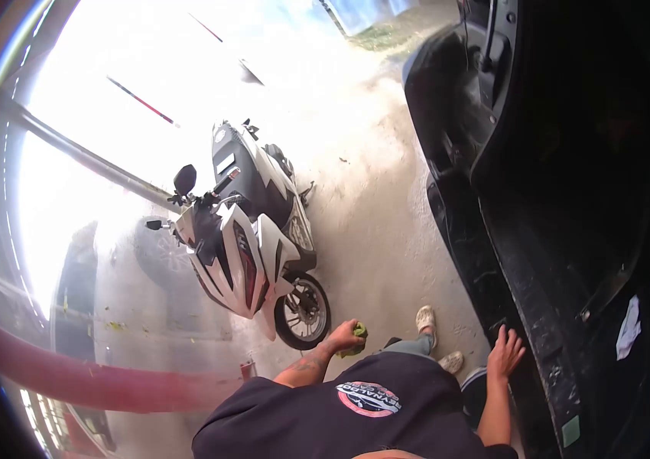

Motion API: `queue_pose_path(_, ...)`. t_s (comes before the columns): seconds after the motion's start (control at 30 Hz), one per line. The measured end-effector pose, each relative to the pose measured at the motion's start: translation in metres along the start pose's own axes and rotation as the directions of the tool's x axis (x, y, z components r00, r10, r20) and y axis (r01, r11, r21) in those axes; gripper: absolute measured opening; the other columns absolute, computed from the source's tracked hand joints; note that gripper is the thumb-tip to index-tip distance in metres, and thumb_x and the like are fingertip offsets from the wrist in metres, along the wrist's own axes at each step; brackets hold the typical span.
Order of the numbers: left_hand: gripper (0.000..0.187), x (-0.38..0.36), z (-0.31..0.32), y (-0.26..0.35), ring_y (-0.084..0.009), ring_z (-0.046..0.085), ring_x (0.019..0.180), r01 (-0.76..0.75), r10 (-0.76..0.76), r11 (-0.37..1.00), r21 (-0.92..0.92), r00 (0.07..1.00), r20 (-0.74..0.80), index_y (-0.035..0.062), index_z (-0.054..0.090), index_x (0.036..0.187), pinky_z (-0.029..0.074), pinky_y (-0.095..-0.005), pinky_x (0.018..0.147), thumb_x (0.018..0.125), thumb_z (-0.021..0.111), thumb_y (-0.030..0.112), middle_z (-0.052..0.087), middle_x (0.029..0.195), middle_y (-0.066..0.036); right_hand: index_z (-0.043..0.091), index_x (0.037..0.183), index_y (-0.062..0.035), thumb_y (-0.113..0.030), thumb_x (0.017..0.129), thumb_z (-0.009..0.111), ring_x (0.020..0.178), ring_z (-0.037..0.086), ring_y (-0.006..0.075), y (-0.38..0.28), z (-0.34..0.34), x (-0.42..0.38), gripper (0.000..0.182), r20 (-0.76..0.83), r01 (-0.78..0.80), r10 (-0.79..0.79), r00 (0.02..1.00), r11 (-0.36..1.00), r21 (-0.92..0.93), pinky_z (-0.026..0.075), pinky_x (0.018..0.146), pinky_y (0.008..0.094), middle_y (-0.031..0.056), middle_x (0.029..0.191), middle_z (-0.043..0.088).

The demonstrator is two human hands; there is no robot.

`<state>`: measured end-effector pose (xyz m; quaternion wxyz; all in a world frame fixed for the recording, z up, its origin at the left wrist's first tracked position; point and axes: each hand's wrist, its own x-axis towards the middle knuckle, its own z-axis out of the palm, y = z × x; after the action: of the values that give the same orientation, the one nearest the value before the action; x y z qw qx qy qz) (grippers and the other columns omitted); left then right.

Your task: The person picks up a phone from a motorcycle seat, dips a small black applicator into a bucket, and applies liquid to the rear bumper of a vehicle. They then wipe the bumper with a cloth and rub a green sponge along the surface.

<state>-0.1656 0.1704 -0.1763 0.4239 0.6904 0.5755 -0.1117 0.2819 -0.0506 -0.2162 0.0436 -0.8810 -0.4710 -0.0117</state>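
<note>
My left hand is closed round a crumpled yellow-green cloth, held out in front of my body. To the right, my right hand is at the black vehicle panel, its fingers bent toward the surface. At its fingertips there is a small dark pad-like thing, hard to make out against the black. A white scrap of cloth or paper lies farther right on the dark vehicle part.
A white and black scooter stands ahead on the left on the concrete floor. My shoes are close to the vehicle. A red bar crosses at the lower left. Beside my right forearm is a round, pale-rimmed thing.
</note>
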Motion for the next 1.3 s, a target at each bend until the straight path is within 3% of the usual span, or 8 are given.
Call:
queue_pose_path(0.53, 0.058, -0.004, 0.002, -0.010, -0.0376, 0.069, 0.106, 0.008, -0.008, 1.000, -0.010, 0.999, -0.033, 0.0022, 0.064, 0.118, 0.054, -0.0437, 0.093, 0.072, 0.082, 0.033, 0.071, 0.110, -0.022, 0.062, 0.137, -0.0189, -0.013, 0.093, 0.061, 0.119, 0.056, 0.0287, -0.010, 0.001, 0.014, 0.044, -0.014, -0.037, 0.037, 0.999, 0.999, 0.008, 0.043, 0.092, 0.0472, 0.0065, 0.133, 0.058)
queue_pose_path(0.63, 0.058, -0.003, 0.004, -0.020, -0.0360, 0.069, 0.105, 0.001, -0.001, 1.000, 0.001, 1.000, -0.017, 0.0023, 0.064, 0.118, 0.054, -0.0426, 0.092, 0.072, 0.083, 0.032, 0.071, 0.109, -0.021, 0.062, 0.137, -0.0190, -0.014, 0.094, 0.061, 0.119, 0.056, 0.0288, -0.017, -0.001, 0.028, 0.044, -0.006, -0.133, 0.133, 0.991, 0.991, 0.001, 0.043, 0.093, 0.0472, 0.0068, 0.133, 0.058)
queue_pose_path(0.87, 0.057, -0.003, 0.000, -0.020, -0.0342, 0.070, 0.103, 0.002, -0.002, 1.000, 0.014, 1.000, -0.016, 0.0034, 0.064, 0.118, 0.054, -0.0424, 0.091, 0.073, 0.082, 0.032, 0.072, 0.109, -0.020, 0.063, 0.136, -0.0190, -0.019, 0.090, 0.072, 0.118, 0.055, 0.0277, -0.013, 0.010, 0.007, 0.046, -0.048, -0.004, 0.004, 0.999, 1.000, -0.016, 0.042, 0.092, 0.0469, 0.0038, 0.130, 0.058)
queue_pose_path(0.9, 0.057, -0.001, 0.001, -0.023, -0.0340, 0.070, 0.103, 0.007, -0.007, 1.000, 0.016, 1.000, -0.010, 0.0036, 0.064, 0.118, 0.054, -0.0422, 0.091, 0.073, 0.082, 0.032, 0.072, 0.109, -0.019, 0.062, 0.137, -0.0172, -0.013, 0.094, 0.061, 0.118, 0.056, 0.0288, -0.012, 0.006, 0.017, 0.044, -0.026, -0.034, 0.034, 0.999, 0.999, 0.016, 0.042, 0.091, 0.0469, 0.0072, 0.132, 0.058)
queue_pose_path(1.0, 0.057, -0.001, 0.000, -0.025, -0.0331, 0.070, 0.104, 0.025, -0.025, 0.999, 0.021, 1.000, 0.012, 0.0039, 0.064, 0.119, 0.054, -0.0413, 0.092, 0.073, 0.082, 0.032, 0.072, 0.109, -0.019, 0.062, 0.137, -0.0173, -0.014, 0.094, 0.062, 0.119, 0.055, 0.0291, -0.017, 0.003, 0.029, 0.043, -0.016, -0.145, 0.145, 0.989, 0.989, 0.016, 0.042, 0.091, 0.0475, 0.0075, 0.133, 0.057)
queue_pose_path(1.13, 0.062, -0.005, -0.005, -0.023, -0.0373, 0.068, 0.110, 0.028, -0.028, 0.999, 0.030, 0.999, -0.025, 0.0037, 0.065, 0.120, 0.054, -0.0437, 0.096, 0.071, 0.083, 0.037, 0.072, 0.114, -0.022, 0.062, 0.136, -0.0173, -0.014, 0.095, 0.060, 0.116, 0.055, 0.0281, -0.023, 0.006, 0.000, 0.041, -0.022, -0.072, 0.073, 0.997, 0.997, 0.035, 0.042, 0.092, 0.0472, 0.0071, 0.132, 0.057)
queue_pose_path(1.17, 0.063, -0.003, -0.004, -0.025, -0.0373, 0.068, 0.111, 0.024, -0.024, 0.999, 0.027, 1.000, -0.019, 0.0038, 0.065, 0.121, 0.054, -0.0436, 0.096, 0.071, 0.083, 0.037, 0.072, 0.114, -0.022, 0.061, 0.138, -0.0204, -0.019, 0.093, 0.069, 0.116, 0.055, 0.0267, -0.021, 0.004, -0.002, 0.045, 0.005, -0.075, 0.074, 0.997, 0.997, 0.035, 0.042, 0.093, 0.0460, 0.0040, 0.129, 0.058)
queue_pose_path(1.3, 0.063, -0.004, 0.001, -0.029, -0.0367, 0.068, 0.110, 0.044, -0.045, 0.999, 0.029, 0.998, 0.032, 0.0040, 0.065, 0.121, 0.054, -0.0431, 0.096, 0.070, 0.083, 0.037, 0.072, 0.114, -0.022, 0.061, 0.138, -0.0195, -0.016, 0.092, 0.069, 0.117, 0.055, 0.0280, -0.014, 0.006, 0.019, 0.047, -0.038, -0.115, 0.115, 0.993, 0.993, -0.006, 0.042, 0.094, 0.0473, 0.0054, 0.129, 0.058)
